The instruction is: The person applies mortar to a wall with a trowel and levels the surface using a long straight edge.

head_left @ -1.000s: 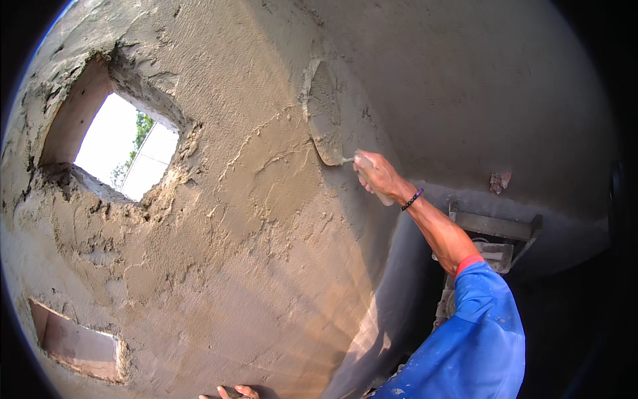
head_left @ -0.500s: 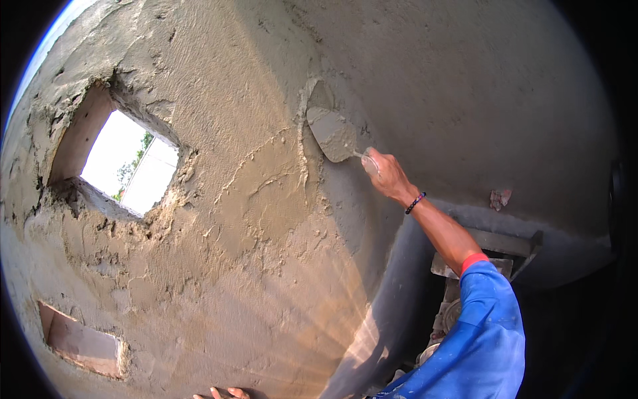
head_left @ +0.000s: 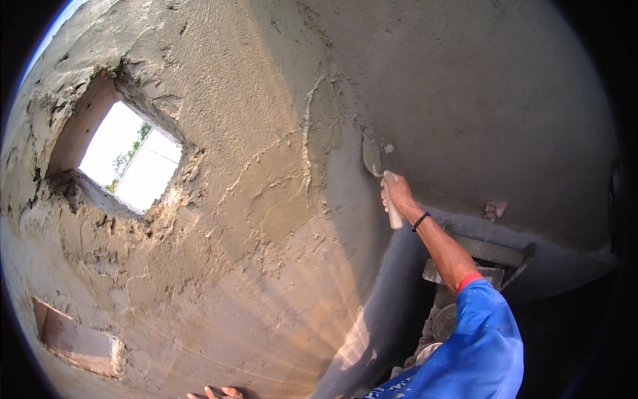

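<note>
My right hand (head_left: 399, 193) is closed round the light wooden handle of a trowel (head_left: 371, 156). The trowel's blade, smeared with mortar, is turned nearly edge-on at the inner corner, where the sunlit wall meets the shaded wall. Left of it, a patch of wet mortar (head_left: 272, 199) lies on the plastered wall (head_left: 219, 292), with a raised ridge along its right side. A small lump of mortar (head_left: 389, 147) sticks to the shaded wall beside the blade. At the lower edge only the fingertips of my left hand (head_left: 217, 393) show, spread against the wall.
A square opening (head_left: 73, 143) with ragged edges lets in daylight at the left. Below it is a smaller rectangular recess (head_left: 80, 342). Under my right arm stands a wooden frame or bench (head_left: 488, 251). A reddish, broken chunk (head_left: 494, 210) shows near the shaded wall's base.
My right hand has moved right and down with the trowel. The blade has left the mortar patch's top for the corner and turned from broad side to nearly edge-on.
</note>
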Demonstrator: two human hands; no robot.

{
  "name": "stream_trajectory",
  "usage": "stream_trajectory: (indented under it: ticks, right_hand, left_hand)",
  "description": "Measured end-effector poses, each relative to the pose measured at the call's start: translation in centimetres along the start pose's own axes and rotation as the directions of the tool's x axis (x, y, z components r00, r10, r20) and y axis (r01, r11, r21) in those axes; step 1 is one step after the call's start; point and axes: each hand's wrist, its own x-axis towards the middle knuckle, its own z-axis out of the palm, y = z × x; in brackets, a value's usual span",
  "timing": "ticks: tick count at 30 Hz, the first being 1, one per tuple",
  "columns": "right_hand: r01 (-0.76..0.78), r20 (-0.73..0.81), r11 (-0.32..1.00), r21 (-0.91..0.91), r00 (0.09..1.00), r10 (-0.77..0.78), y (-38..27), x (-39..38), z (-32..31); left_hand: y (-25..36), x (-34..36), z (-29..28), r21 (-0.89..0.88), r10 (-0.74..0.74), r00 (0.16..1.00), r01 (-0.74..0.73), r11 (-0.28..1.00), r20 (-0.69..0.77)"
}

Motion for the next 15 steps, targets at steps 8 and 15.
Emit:
stream_trajectory:
  ticks: [8,15]
  right_hand:
    - [0.109,0.185,0.939,0.327,0.967,-0.176,-17.7,-2.4,7.1]
    - [0.748,0.212,0.659,-0.080,0.659,-0.722,-13.6,-4.7,9.6]
  left_hand:
    - [0.5,0.8,0.1,-0.069,0.007,0.999,-0.009,0.998,-0.033]
    - [-0.2,-0.1,0.1,-0.013,0.026,1.000,-0.026,1.000,-0.002]
